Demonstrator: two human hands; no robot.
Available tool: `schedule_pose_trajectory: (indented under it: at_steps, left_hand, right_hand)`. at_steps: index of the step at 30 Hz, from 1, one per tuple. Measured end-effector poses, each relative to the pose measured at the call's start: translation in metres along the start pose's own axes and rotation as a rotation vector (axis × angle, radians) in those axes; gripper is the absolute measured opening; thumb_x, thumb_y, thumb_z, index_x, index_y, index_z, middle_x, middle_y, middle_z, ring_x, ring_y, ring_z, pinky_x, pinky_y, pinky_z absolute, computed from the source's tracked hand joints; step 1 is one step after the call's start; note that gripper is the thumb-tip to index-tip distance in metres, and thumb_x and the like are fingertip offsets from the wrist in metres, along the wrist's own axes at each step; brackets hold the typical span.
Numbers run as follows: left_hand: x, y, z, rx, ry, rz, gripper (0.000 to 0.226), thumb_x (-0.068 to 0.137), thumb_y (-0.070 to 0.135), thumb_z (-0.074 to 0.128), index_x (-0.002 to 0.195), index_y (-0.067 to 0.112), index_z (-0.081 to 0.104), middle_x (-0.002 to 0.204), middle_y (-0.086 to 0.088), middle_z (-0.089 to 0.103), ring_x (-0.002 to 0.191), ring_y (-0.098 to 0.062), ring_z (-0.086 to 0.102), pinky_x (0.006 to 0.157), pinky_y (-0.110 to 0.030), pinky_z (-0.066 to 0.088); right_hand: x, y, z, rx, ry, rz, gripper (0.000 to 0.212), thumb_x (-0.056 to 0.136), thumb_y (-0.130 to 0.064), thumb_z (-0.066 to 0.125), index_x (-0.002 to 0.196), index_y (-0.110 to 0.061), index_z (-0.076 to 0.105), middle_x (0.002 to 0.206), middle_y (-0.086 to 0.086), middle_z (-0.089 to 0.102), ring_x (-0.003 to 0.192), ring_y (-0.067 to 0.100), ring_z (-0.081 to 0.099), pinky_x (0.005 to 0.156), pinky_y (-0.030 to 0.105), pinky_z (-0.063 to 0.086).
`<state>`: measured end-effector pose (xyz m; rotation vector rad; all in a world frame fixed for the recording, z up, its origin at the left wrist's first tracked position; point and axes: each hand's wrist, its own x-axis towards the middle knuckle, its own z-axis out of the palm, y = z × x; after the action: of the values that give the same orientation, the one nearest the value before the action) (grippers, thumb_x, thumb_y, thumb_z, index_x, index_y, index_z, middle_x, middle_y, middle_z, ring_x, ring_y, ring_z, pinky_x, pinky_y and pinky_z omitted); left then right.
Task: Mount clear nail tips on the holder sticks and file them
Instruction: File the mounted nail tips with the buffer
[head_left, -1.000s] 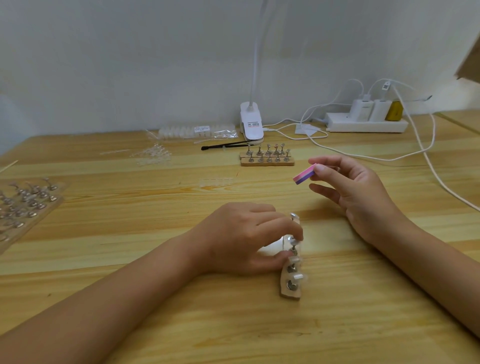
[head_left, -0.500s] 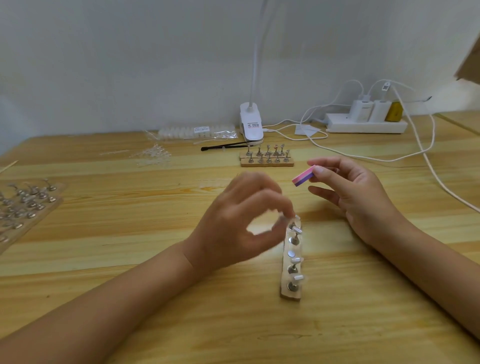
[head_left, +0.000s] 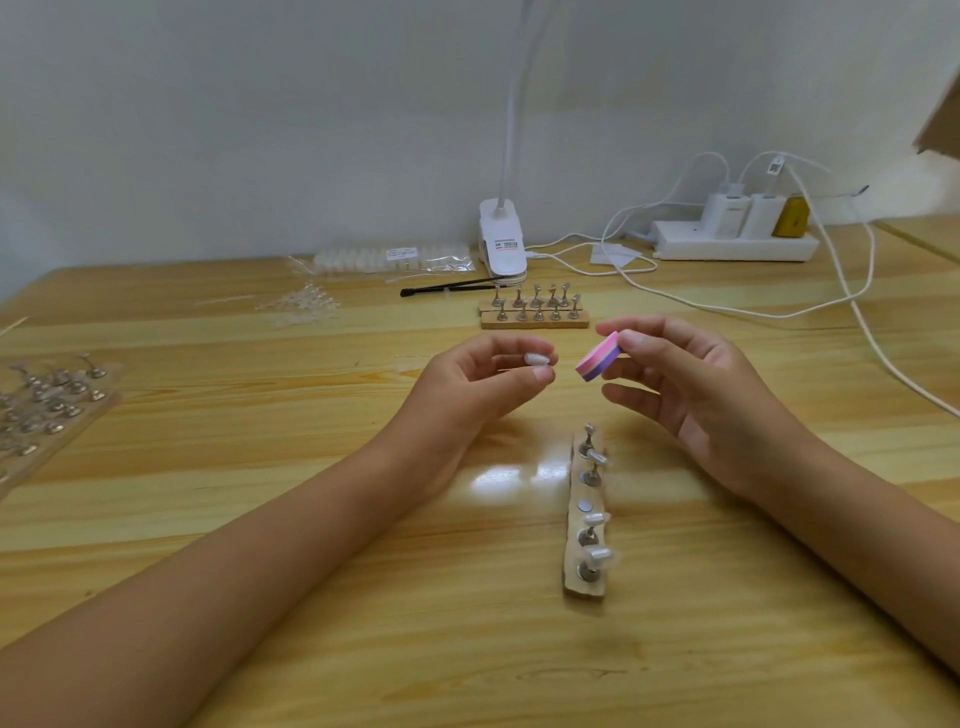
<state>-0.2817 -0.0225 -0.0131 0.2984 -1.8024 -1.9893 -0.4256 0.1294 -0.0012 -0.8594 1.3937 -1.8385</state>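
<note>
My left hand (head_left: 467, 395) pinches a holder stick with a clear nail tip (head_left: 536, 358) on its end, raised above the table. My right hand (head_left: 691, 384) pinches a pink and purple file block (head_left: 598, 356) between thumb and fingers, a short gap to the right of the tip. Below both hands a wooden holder base (head_left: 586, 519) lies on the table with several metal sticks standing in it, some carrying clear tips, and one bare magnet spot in the middle.
A second wooden base with sticks (head_left: 535, 310) stands further back. A tray of sticks (head_left: 47, 400) lies at the left edge. Loose clear tips (head_left: 301, 306), a packet of tips (head_left: 389, 258), a black brush (head_left: 452, 287), a lamp clip (head_left: 501, 239), a power strip (head_left: 735, 245) and cables lie at the back.
My left hand has lifted a stick with a tip off the near base and raised it toward the file block. My right hand has stayed nearly still.
</note>
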Motion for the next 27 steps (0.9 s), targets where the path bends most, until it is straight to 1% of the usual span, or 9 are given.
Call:
schedule_pose_trajectory:
  at_steps: [3, 7, 12, 14, 17, 19, 21, 23, 27]
  left_hand:
    - [0.003, -0.002, -0.003, -0.069, -0.019, -0.05, 0.017, 0.079, 0.021, 0.074, 0.095, 0.023, 0.079, 0.105, -0.002, 0.073, 0.102, -0.011, 0.066, 0.097, -0.025, 0.052]
    - [0.003, -0.003, -0.003, -0.118, -0.013, -0.055, 0.018, 0.079, 0.022, 0.075, 0.096, 0.015, 0.079, 0.103, -0.002, 0.075, 0.1, -0.009, 0.069, 0.088, -0.018, 0.053]
    - [0.003, -0.004, -0.002, -0.124, 0.021, -0.051, 0.022, 0.072, 0.021, 0.075, 0.094, 0.021, 0.078, 0.105, -0.001, 0.074, 0.095, -0.009, 0.069, 0.083, -0.018, 0.053]
    - [0.003, -0.004, -0.003, -0.097, 0.003, -0.048, 0.027, 0.073, 0.022, 0.076, 0.1, 0.02, 0.076, 0.105, -0.001, 0.074, 0.099, -0.013, 0.069, 0.088, -0.022, 0.053]
    - [0.002, -0.003, -0.003, -0.017, -0.04, -0.072, 0.038, 0.08, 0.023, 0.076, 0.115, 0.011, 0.071, 0.114, -0.011, 0.073, 0.114, -0.024, 0.066, 0.104, -0.034, 0.048]
    - [0.003, -0.004, -0.004, 0.019, -0.071, -0.086, 0.041, 0.083, 0.02, 0.073, 0.121, 0.006, 0.068, 0.12, -0.011, 0.071, 0.121, -0.023, 0.062, 0.11, -0.04, 0.043]
    - [0.003, -0.003, -0.004, 0.037, -0.104, -0.099, 0.042, 0.084, 0.019, 0.069, 0.123, 0.004, 0.067, 0.123, -0.01, 0.07, 0.123, -0.019, 0.061, 0.112, -0.04, 0.041]
    - [0.003, -0.001, -0.005, 0.018, -0.135, -0.113, 0.038, 0.085, 0.018, 0.068, 0.122, 0.008, 0.069, 0.12, -0.01, 0.071, 0.119, -0.018, 0.063, 0.108, -0.035, 0.046]
    - [0.004, 0.0, -0.005, -0.103, -0.171, -0.133, 0.03, 0.079, 0.02, 0.073, 0.109, 0.017, 0.075, 0.107, -0.004, 0.075, 0.103, -0.013, 0.069, 0.089, -0.021, 0.053]
  right_hand:
    - [-0.001, 0.0, 0.002, -0.002, -0.013, 0.005, 0.026, 0.078, -0.023, 0.066, 0.101, -0.015, 0.073, 0.088, 0.004, 0.07, 0.08, 0.01, 0.066, 0.067, 0.021, 0.055]
    - [-0.003, -0.001, 0.003, -0.019, -0.045, 0.001, 0.025, 0.077, -0.024, 0.068, 0.1, -0.016, 0.074, 0.09, 0.005, 0.07, 0.083, 0.011, 0.066, 0.068, 0.021, 0.055]
    - [-0.007, 0.0, 0.007, -0.174, -0.063, -0.083, 0.032, 0.074, -0.032, 0.071, 0.102, -0.017, 0.073, 0.094, 0.005, 0.072, 0.091, 0.018, 0.068, 0.074, 0.023, 0.056]
    - [-0.009, 0.001, 0.01, -0.232, -0.083, -0.112, 0.033, 0.075, -0.031, 0.071, 0.104, -0.014, 0.071, 0.094, 0.005, 0.075, 0.092, 0.018, 0.071, 0.077, 0.023, 0.056]
    - [-0.01, 0.003, 0.012, -0.227, -0.09, -0.145, 0.028, 0.079, -0.024, 0.07, 0.104, -0.01, 0.07, 0.096, 0.007, 0.076, 0.094, 0.019, 0.072, 0.081, 0.022, 0.055]
    - [-0.01, 0.002, 0.012, -0.225, -0.069, -0.165, 0.028, 0.079, -0.025, 0.07, 0.104, -0.013, 0.07, 0.097, 0.006, 0.075, 0.096, 0.018, 0.072, 0.082, 0.022, 0.055]
    - [-0.009, 0.001, 0.012, -0.223, -0.054, -0.175, 0.029, 0.079, -0.026, 0.07, 0.105, -0.013, 0.07, 0.098, 0.006, 0.075, 0.097, 0.019, 0.071, 0.084, 0.023, 0.055]
    - [-0.009, 0.001, 0.012, -0.219, -0.057, -0.183, 0.028, 0.08, -0.023, 0.07, 0.105, -0.012, 0.07, 0.097, 0.005, 0.075, 0.098, 0.018, 0.071, 0.084, 0.024, 0.055]
    - [-0.009, 0.001, 0.014, -0.253, -0.101, -0.208, 0.029, 0.082, -0.017, 0.068, 0.111, -0.013, 0.069, 0.103, 0.003, 0.075, 0.102, 0.016, 0.07, 0.088, 0.023, 0.053]
